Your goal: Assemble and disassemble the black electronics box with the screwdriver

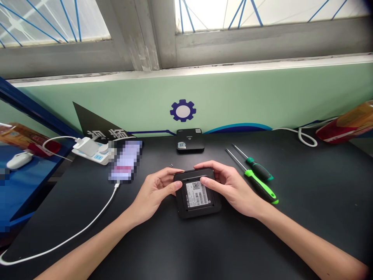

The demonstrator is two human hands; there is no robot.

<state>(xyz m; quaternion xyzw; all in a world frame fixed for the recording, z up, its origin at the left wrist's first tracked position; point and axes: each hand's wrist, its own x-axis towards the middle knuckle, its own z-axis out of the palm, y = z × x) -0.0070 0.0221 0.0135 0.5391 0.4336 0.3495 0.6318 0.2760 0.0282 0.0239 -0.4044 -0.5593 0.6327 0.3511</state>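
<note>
A small black square box (201, 208) lies upside down on the dark table (204, 249), showing a white label with a QR code and barcode. My left hand (155, 190) grips its left and far edge, thumb pressed on the underside. My right hand (230, 186) holds the right side, fingers curled over the far edge and thumb on the label's edge. A second black box (190, 140) sits further back by the wall. Tiny screws (171, 165) lie just beyond my left fingers.
Two green-handled screwdrivers (259, 181) lie right of my right hand. A phone (126, 161) on a white cable (87, 229) and a white power strip (93, 151) sit at the left. Drink bottles lie at the far left (26, 138) and far right (346, 122).
</note>
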